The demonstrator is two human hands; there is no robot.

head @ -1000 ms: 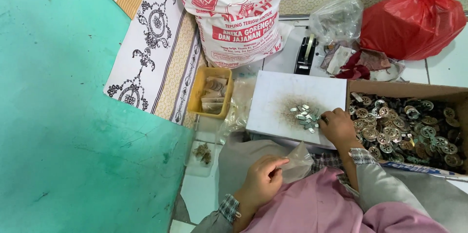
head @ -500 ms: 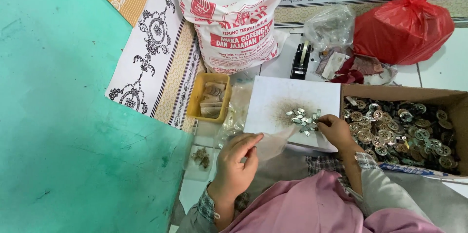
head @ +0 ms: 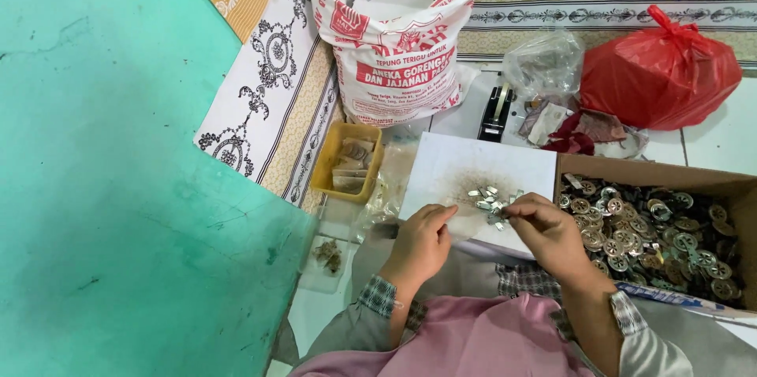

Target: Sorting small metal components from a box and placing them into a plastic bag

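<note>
A white board (head: 457,168) with a dark smudge lies on my lap and carries a small heap of shiny metal bits (head: 490,202). My left hand (head: 420,244) rests at the board's near left edge, fingers curled, fingertips close to the heap. My right hand (head: 548,231) sits at the heap's right side, thumb and fingers pinched together over the bits; whether a bit is between them is too small to tell. To the right stands a brown cardboard box (head: 631,168) filled with round metal parts (head: 654,235).
A yellow tray (head: 323,176) with folded papers sits left of the board. Behind it stand a white printed sack (head: 398,38), a black tape dispenser (head: 497,109), a clear plastic bag (head: 544,61) and a red plastic bag (head: 658,69). A teal surface (head: 118,188) fills the left.
My left hand has come up from my lap to the board's near left edge. My right hand has stayed at the heap of metal bits.
</note>
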